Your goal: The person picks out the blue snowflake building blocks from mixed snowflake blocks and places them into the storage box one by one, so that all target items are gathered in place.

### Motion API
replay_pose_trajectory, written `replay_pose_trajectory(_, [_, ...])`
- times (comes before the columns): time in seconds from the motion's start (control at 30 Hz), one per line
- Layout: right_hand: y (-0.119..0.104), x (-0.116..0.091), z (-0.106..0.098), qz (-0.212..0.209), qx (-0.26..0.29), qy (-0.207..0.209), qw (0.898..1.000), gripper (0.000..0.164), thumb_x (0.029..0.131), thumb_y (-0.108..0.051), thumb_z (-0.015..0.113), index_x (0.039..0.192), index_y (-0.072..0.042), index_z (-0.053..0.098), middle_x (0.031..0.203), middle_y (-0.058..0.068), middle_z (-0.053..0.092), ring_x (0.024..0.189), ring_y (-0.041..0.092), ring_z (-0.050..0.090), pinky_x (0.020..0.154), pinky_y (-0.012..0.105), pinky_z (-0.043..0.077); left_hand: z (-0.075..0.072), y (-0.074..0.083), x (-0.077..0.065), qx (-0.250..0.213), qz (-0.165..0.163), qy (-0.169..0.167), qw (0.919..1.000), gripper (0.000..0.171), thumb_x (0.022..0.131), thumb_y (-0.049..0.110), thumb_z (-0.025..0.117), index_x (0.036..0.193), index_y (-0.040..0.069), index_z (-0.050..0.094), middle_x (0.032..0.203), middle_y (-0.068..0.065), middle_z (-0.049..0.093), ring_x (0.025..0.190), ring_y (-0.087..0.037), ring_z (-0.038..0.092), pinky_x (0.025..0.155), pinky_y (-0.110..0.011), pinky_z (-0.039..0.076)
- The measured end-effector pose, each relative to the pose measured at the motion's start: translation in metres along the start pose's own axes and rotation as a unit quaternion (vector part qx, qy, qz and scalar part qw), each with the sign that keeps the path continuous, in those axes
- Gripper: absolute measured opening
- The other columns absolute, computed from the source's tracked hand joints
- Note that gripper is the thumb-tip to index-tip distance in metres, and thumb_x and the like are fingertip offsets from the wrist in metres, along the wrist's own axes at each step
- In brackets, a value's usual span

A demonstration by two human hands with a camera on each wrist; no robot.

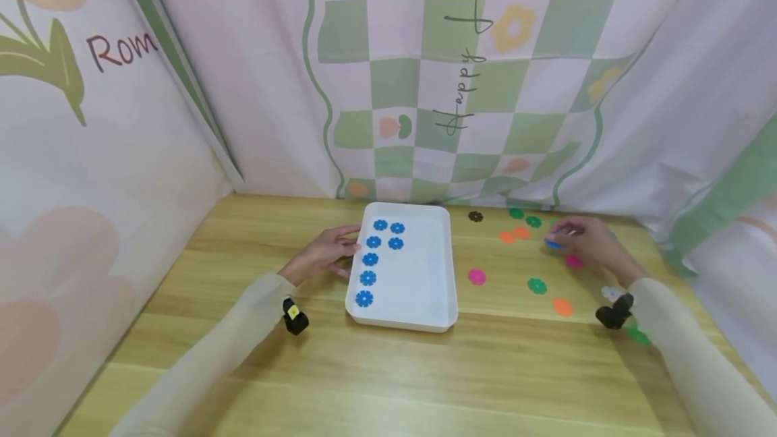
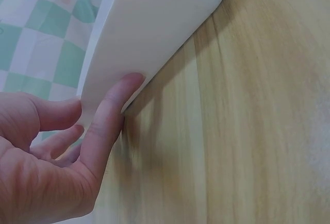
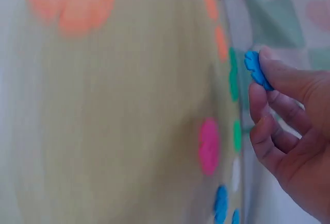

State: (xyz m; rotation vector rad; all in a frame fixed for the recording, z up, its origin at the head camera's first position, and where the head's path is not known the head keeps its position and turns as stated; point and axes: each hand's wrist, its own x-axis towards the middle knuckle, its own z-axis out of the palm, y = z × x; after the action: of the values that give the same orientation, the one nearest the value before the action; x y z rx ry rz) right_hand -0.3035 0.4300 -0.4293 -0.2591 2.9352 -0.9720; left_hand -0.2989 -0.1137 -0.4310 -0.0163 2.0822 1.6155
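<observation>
A white tray (image 1: 419, 282) lies on the table, with several blue flower-shaped discs (image 1: 370, 259) set in a column along its left side and two more beside the column's far end. My left hand (image 1: 330, 248) is at the tray's left wall; in the left wrist view the thumb tip meets the rim and an outstretched finger (image 2: 111, 105) lies against the outer wall. Over the right side of the table, my right hand (image 1: 585, 241) pinches another blue flower-shaped disc (image 3: 256, 69) between thumb and fingers, raised off the tabletop.
Right of the tray lie loose discs: pink (image 1: 477, 277), green (image 1: 537, 286), orange (image 1: 562, 307), dark brown (image 1: 475, 216) and others. More blue discs (image 3: 220, 204) lie near the right hand. A checked curtain (image 1: 449, 86) hangs along the table's far edge.
</observation>
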Motion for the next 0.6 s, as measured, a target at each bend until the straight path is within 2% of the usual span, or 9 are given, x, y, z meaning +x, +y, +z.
replay_pose_trajectory(0.07, [-0.013,0.0,0.0,-0.001,0.022,-0.001,1.0,0.036,0.102,-0.031,0.071,0.12,0.0,0.069,0.112,0.02,0.072,0.085,0.011,0.067,0.067,0.029,0.062,0.001,0.0,0.0,0.0,0.0,-0.001,1.0,0.059,0.108,0.012,0.058,0.163,0.019,0.038,0.161,-0.021,0.044,0.133,-0.04,0.06,0.075,-0.039,0.068])
replay_pose_trajectory(0.17, [-0.031,0.002,0.003,-0.013,0.059,-0.016,0.998,0.035,0.103,-0.025,0.07,0.123,0.004,0.067,0.112,0.022,0.07,0.083,0.017,0.07,0.067,0.034,0.065,0.0,0.0,-0.001,-0.004,0.001,-0.003,1.0,0.059,0.108,0.012,0.058,0.163,0.019,0.037,0.161,-0.022,0.044,0.132,-0.04,0.06,0.076,-0.039,0.068])
replay_pose_trajectory(0.37, [-0.064,0.012,0.018,-0.038,0.155,-0.075,0.984,0.035,0.105,-0.012,0.065,0.13,0.012,0.06,0.115,0.03,0.072,0.09,0.023,0.076,0.085,0.043,0.067,0.0,-0.001,0.0,-0.009,0.002,-0.009,0.9999,0.059,0.108,0.011,0.057,0.164,0.018,0.037,0.161,-0.023,0.044,0.132,-0.041,0.06,0.077,-0.039,0.068])
replay_pose_trajectory(0.6, [-0.11,0.025,0.041,-0.044,0.215,-0.113,0.969,0.036,0.104,-0.01,0.066,0.13,0.014,0.059,0.115,0.028,0.071,0.092,0.027,0.077,0.091,0.047,0.065,0.0,0.001,0.0,-0.006,-0.006,0.002,1.0,0.059,0.109,0.012,0.057,0.163,0.021,0.038,0.162,-0.021,0.043,0.134,-0.04,0.058,0.077,-0.039,0.068])
